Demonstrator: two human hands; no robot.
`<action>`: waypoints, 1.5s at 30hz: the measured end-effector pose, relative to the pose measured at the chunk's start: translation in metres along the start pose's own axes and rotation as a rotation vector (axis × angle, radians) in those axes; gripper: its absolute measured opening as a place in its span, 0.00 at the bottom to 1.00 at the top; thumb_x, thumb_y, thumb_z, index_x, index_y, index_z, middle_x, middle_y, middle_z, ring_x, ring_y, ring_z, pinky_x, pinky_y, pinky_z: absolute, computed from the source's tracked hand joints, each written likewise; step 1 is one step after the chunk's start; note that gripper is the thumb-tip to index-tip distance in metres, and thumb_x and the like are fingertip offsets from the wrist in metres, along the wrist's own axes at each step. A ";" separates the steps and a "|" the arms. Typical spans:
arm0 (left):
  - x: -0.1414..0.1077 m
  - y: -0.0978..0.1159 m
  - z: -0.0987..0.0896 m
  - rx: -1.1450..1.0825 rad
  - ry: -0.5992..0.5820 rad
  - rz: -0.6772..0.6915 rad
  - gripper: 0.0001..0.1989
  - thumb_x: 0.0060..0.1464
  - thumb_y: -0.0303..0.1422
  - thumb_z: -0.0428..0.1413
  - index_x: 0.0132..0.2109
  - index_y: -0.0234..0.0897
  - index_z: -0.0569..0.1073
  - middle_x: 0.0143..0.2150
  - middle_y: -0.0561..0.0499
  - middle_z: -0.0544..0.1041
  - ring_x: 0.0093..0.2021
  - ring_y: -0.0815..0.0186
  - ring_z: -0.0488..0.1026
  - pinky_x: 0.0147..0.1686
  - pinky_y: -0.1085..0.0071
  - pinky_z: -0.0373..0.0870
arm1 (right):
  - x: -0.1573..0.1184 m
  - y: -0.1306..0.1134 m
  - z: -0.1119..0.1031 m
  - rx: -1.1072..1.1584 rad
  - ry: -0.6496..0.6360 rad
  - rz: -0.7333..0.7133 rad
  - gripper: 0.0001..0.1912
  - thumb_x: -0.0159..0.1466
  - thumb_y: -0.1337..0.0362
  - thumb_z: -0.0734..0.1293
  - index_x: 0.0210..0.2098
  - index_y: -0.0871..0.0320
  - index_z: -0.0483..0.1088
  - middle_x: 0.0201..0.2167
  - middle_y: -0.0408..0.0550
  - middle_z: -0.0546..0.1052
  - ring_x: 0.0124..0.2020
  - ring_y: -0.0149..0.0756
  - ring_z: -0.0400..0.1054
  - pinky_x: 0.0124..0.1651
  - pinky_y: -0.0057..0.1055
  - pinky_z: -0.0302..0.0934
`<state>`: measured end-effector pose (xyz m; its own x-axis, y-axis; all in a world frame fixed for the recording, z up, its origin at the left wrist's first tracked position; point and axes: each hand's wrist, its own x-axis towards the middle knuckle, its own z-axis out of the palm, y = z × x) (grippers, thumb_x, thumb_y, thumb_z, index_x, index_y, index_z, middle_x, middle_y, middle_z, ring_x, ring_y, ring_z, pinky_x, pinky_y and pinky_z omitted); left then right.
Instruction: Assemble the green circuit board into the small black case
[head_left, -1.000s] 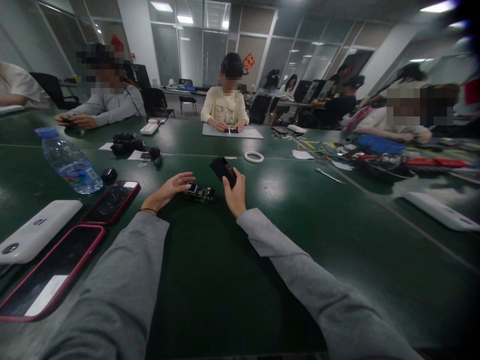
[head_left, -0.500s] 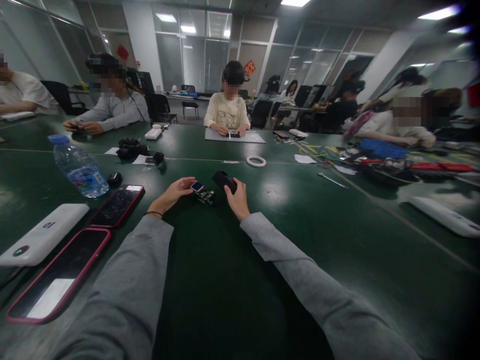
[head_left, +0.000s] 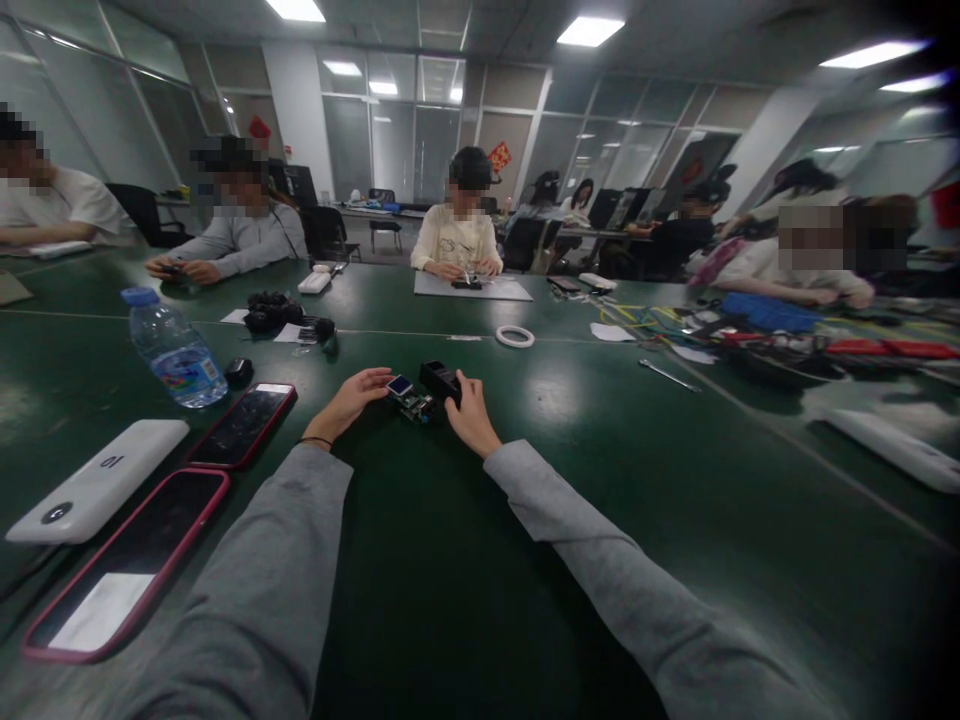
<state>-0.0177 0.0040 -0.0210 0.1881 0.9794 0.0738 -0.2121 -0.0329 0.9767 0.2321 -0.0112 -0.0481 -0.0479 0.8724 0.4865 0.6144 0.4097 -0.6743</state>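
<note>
A small green circuit board (head_left: pixel 417 406) with a little square screen (head_left: pixel 400 386) lies on the dark green table in front of me. My left hand (head_left: pixel 354 402) is at the board's left side, its fingers stretched out and apart; whether the fingertips touch the screen's edge I cannot tell. On the other side, my right hand (head_left: pixel 472 416) grips a black rectangular case (head_left: pixel 439 380) by its right end. The case is just behind and right of the board, close to it. Its underside is hidden, so contact with the table is unclear.
To the left are a water bottle (head_left: pixel 177 352), a black cube-shaped adapter (head_left: pixel 239 372), two red-edged phones (head_left: pixel 244 425) and a white power bank (head_left: pixel 101 480). A tape roll (head_left: pixel 515 337) and a wrench (head_left: pixel 670 376) lie beyond. Several people sit around the table.
The black case has turned in my right hand and come down a little, showing another face. My left hand stays beside the board. The camera has tilted slightly upward.
</note>
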 end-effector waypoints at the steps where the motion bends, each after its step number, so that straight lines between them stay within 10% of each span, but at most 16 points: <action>1: 0.000 -0.001 0.000 -0.004 0.002 0.006 0.25 0.42 0.23 0.66 0.50 0.33 0.74 0.49 0.43 0.79 0.51 0.62 0.74 0.61 0.57 0.60 | 0.000 0.000 0.000 -0.006 0.006 -0.019 0.31 0.63 0.66 0.60 0.65 0.64 0.56 0.50 0.57 0.60 0.54 0.46 0.61 0.62 0.47 0.58; 19: -0.001 -0.001 -0.002 -0.042 -0.007 -0.015 0.26 0.42 0.21 0.65 0.51 0.33 0.73 0.48 0.45 0.79 0.49 0.64 0.75 0.60 0.61 0.62 | 0.000 -0.009 -0.007 -0.053 0.124 -0.063 0.22 0.58 0.68 0.63 0.52 0.59 0.66 0.51 0.56 0.61 0.55 0.49 0.59 0.59 0.51 0.58; 45: -0.003 0.002 -0.002 -0.094 -0.030 -0.039 0.26 0.45 0.19 0.62 0.54 0.35 0.73 0.52 0.43 0.77 0.50 0.64 0.75 0.55 0.66 0.66 | 0.001 0.001 0.000 0.005 -0.017 -0.066 0.29 0.61 0.69 0.66 0.61 0.61 0.58 0.53 0.58 0.64 0.57 0.48 0.60 0.63 0.49 0.56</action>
<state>-0.0208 0.0018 -0.0194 0.2262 0.9731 0.0435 -0.2932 0.0254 0.9557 0.2322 -0.0098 -0.0484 -0.1018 0.8479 0.5203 0.6053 0.4679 -0.6439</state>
